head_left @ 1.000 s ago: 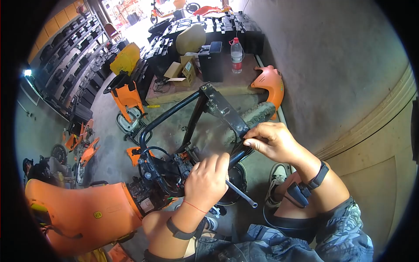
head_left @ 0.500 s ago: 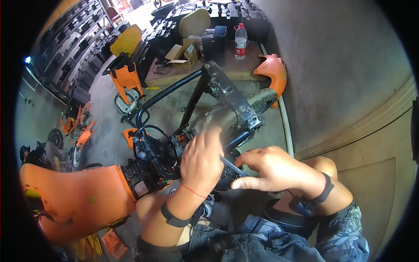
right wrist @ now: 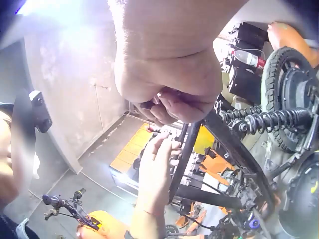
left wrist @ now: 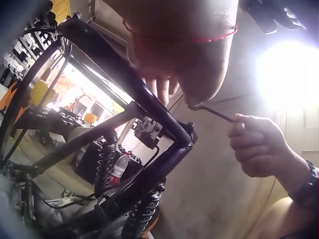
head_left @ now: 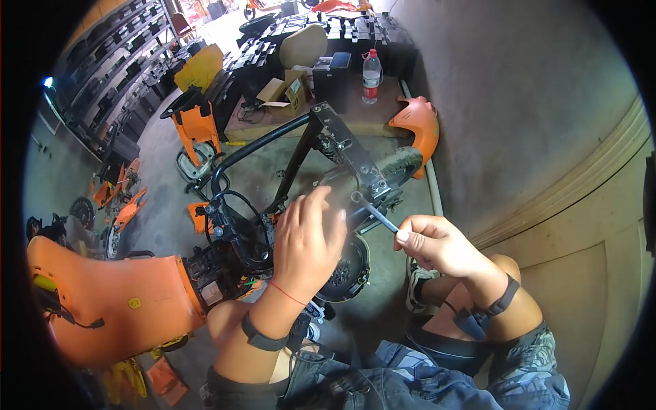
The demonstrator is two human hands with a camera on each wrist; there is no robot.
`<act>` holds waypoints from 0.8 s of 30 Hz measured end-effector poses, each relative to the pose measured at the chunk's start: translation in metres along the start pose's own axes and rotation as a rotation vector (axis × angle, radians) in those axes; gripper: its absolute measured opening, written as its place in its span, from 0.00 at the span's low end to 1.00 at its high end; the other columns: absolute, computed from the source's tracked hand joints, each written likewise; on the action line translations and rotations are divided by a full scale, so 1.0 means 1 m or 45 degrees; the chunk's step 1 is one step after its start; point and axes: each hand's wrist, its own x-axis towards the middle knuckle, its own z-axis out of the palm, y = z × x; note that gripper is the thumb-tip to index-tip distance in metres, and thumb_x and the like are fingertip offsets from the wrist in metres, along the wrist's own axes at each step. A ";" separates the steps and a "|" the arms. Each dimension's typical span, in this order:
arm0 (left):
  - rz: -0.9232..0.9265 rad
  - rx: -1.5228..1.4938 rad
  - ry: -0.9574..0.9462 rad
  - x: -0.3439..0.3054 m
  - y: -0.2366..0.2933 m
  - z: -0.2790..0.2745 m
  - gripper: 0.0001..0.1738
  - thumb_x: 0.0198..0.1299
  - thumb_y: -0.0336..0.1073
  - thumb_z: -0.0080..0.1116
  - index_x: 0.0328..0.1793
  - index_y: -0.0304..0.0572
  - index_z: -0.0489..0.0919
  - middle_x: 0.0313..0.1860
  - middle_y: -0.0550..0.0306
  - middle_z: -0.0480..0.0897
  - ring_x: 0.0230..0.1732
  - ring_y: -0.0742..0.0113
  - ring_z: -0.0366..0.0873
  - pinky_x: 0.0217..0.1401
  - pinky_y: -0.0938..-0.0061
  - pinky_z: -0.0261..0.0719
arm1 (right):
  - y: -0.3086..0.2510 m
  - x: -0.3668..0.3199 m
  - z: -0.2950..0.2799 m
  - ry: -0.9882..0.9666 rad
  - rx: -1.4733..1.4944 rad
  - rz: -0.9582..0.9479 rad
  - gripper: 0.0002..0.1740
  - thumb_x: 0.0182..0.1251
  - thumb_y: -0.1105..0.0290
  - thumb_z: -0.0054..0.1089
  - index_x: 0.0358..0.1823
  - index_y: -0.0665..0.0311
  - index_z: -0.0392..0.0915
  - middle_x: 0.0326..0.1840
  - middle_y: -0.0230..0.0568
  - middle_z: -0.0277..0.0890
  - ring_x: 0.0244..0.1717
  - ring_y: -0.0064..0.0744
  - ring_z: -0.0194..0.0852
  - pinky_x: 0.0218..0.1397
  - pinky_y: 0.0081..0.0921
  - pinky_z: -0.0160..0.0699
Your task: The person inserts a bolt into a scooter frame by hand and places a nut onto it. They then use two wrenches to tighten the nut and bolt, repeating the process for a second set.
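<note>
In the head view my right hand pinches one end of a metal wrench, its ring end pointing up and left toward the frame's corner plate. Fingers spread, my left hand hovers over the black frame and holds nothing. The left wrist view shows the wrench reaching from my right hand to beside my left hand; whether they touch there, I cannot tell. Curled fingers of my right hand fill the top of the right wrist view, with my left hand below.
An orange body shell lies at the left. Beyond the frame stand a low platform, an open carton and a bottle. An orange fender leans near the wall at the right. A wheel is below the frame.
My left hand has let go of the wrench and spread its fingers. My right hand has moved from the frame's corner to the wrench and now holds it, lifted with its ring end up.
</note>
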 end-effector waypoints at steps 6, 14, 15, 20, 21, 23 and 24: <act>0.022 0.022 -0.110 -0.011 -0.001 0.004 0.23 0.68 0.38 0.60 0.66 0.35 0.76 0.56 0.41 0.80 0.56 0.41 0.79 0.62 0.53 0.78 | -0.006 -0.012 0.004 0.145 0.302 0.071 0.17 0.81 0.58 0.57 0.38 0.64 0.78 0.23 0.26 0.66 0.18 0.15 0.57 0.20 0.18 0.60; 0.093 0.050 -0.108 -0.010 0.007 0.007 0.22 0.67 0.34 0.61 0.66 0.37 0.77 0.56 0.43 0.81 0.57 0.43 0.79 0.64 0.56 0.77 | -0.008 -0.007 0.019 0.302 0.313 0.136 0.15 0.80 0.58 0.55 0.37 0.61 0.78 0.23 0.26 0.67 0.16 0.15 0.55 0.18 0.17 0.55; 0.089 0.031 -0.121 -0.008 0.007 0.007 0.21 0.66 0.33 0.60 0.65 0.37 0.77 0.57 0.43 0.81 0.58 0.42 0.79 0.65 0.56 0.76 | -0.008 -0.007 0.021 0.292 0.326 0.142 0.15 0.81 0.58 0.54 0.37 0.61 0.77 0.22 0.27 0.67 0.15 0.16 0.54 0.17 0.18 0.54; 0.116 -0.025 -0.141 -0.001 0.010 0.010 0.24 0.65 0.32 0.62 0.66 0.36 0.76 0.57 0.42 0.81 0.59 0.42 0.79 0.66 0.56 0.76 | -0.014 -0.007 0.033 0.273 0.404 0.201 0.18 0.83 0.58 0.49 0.38 0.63 0.76 0.17 0.35 0.64 0.13 0.22 0.49 0.16 0.23 0.51; 0.123 -0.025 -0.177 0.000 0.011 0.010 0.26 0.64 0.32 0.63 0.69 0.36 0.75 0.59 0.42 0.80 0.60 0.42 0.78 0.67 0.57 0.76 | -0.012 -0.007 0.033 0.243 0.450 0.183 0.18 0.84 0.58 0.47 0.38 0.62 0.76 0.17 0.35 0.64 0.12 0.22 0.49 0.15 0.23 0.53; 0.140 -0.043 -0.167 0.004 0.011 0.011 0.28 0.64 0.32 0.63 0.71 0.37 0.74 0.60 0.41 0.80 0.61 0.42 0.78 0.67 0.57 0.76 | -0.011 -0.006 0.037 0.228 0.534 0.175 0.18 0.85 0.58 0.45 0.39 0.62 0.75 0.17 0.35 0.64 0.11 0.23 0.49 0.15 0.23 0.53; 0.158 -0.061 -0.157 0.006 0.011 0.012 0.29 0.64 0.32 0.63 0.72 0.37 0.74 0.61 0.41 0.80 0.61 0.42 0.78 0.68 0.56 0.76 | -0.013 -0.006 0.041 0.244 0.570 0.185 0.18 0.85 0.59 0.45 0.39 0.63 0.76 0.16 0.36 0.63 0.12 0.23 0.48 0.16 0.24 0.53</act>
